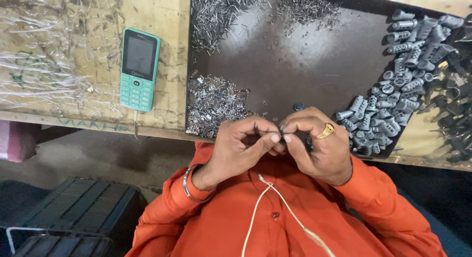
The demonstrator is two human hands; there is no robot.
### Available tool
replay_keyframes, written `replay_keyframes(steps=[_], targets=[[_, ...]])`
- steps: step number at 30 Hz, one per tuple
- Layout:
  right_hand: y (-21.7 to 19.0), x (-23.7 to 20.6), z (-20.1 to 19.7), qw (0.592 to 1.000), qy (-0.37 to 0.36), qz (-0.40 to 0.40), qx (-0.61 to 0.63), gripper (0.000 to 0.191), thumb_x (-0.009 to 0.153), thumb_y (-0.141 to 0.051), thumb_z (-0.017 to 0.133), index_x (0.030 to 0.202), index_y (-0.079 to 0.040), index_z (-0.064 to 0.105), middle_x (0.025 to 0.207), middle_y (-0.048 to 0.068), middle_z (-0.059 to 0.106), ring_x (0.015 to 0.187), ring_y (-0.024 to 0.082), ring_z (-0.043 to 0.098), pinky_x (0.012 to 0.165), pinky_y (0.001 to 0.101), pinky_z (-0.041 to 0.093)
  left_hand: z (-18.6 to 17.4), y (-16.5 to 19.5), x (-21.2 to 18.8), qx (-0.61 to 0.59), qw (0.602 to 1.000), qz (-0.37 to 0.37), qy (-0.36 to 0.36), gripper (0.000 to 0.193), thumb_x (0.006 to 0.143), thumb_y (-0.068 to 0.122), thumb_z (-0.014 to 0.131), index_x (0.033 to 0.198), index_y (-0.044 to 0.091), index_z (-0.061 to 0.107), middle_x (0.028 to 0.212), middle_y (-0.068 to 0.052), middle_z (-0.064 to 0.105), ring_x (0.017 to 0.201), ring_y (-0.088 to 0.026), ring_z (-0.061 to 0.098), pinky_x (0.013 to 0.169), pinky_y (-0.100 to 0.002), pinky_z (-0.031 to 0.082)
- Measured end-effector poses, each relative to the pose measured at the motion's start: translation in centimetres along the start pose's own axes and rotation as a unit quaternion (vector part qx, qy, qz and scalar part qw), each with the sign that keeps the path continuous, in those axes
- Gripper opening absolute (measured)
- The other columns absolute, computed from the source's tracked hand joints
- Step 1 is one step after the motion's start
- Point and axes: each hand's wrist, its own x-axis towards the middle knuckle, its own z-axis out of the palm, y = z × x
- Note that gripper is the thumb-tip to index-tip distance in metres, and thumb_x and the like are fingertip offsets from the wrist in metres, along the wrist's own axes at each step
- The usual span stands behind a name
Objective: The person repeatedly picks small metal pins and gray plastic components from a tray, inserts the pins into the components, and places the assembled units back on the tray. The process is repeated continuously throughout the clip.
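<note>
My fingers (275, 137) of both hands meet tip to tip, pinched shut on a tiny part (281, 134) too small to tell. My left hand (239, 149) and right hand (317, 146) touch just above my chest. Beyond the fingers lies the tray (305, 65): clips (214, 102) to their left, grey plugs (393, 104) to their right, pins (216, 16) farther off. A phone (139, 69) lies on the table (88, 55), far left.

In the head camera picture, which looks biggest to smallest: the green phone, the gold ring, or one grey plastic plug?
1. The green phone looks by far the largest.
2. One grey plastic plug comes next.
3. The gold ring looks smallest, though it sits nearer the camera than the plug, so those two are close.
</note>
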Motion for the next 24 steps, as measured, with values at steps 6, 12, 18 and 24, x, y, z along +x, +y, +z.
replay_keyframes(steps=[6, 12, 18, 24], targets=[[-0.2, -0.2, 0.2, 0.999, 0.023, -0.005, -0.026, 0.014, 0.096, -0.002, 0.072, 0.104, -0.003, 0.061, 0.099, 0.012, 0.07, 0.086, 0.021, 0.071, 0.076, 0.0304, 0.058, 0.5, -0.2, -0.1, 0.02, 0.999, -0.003, 0.028, 0.008, 0.102, 0.004, 0.068, 0.105, -0.003, 0.069, 0.092, -0.006, 0.076, 0.084, -0.009, 0.074, 0.074, -0.024, 0.063], [-0.6, -1.5, 0.6, 1.0, 0.014, 0.002, 0.016, 0.018, 0.099, 0.005, 0.065, 0.116, 0.0, 0.066, 0.118, 0.017, 0.065, 0.096, 0.02, 0.073, 0.082, 0.0274, 0.063, 0.2, -0.9, -0.5, -0.048, 0.998, -0.01, 0.04, 0.009, 0.102, 0.001, 0.067, 0.108, -0.005, 0.068, 0.097, -0.008, 0.074, 0.087, -0.011, 0.073, 0.078, -0.025, 0.064], [-0.4, -1.5, 0.0, 0.995, -0.072, 0.031, 0.067, 0.025, 0.098, 0.006, 0.062, 0.12, -0.002, 0.067, 0.124, 0.017, 0.063, 0.103, 0.019, 0.072, 0.085, 0.027, 0.062, -0.8, -1.6, -0.9, -0.077, 0.996, -0.018, 0.03, 0.006, 0.102, 0.001, 0.065, 0.105, -0.004, 0.068, 0.096, -0.008, 0.074, 0.088, -0.013, 0.074, 0.079, -0.027, 0.065], [2.2, 7.7, -2.0, 0.945, -0.04, -0.132, -0.296, 0.028, 0.097, -0.008, 0.081, 0.124, -0.008, 0.073, 0.11, 0.008, 0.064, 0.098, 0.032, 0.059, 0.084, 0.048, 0.045, -1.5, -1.3, -0.8, -0.095, 0.994, -0.032, 0.036, 0.004, 0.103, 0.002, 0.064, 0.102, -0.002, 0.064, 0.092, -0.009, 0.074, 0.073, -0.01, 0.072, 0.062, -0.024, 0.062]])
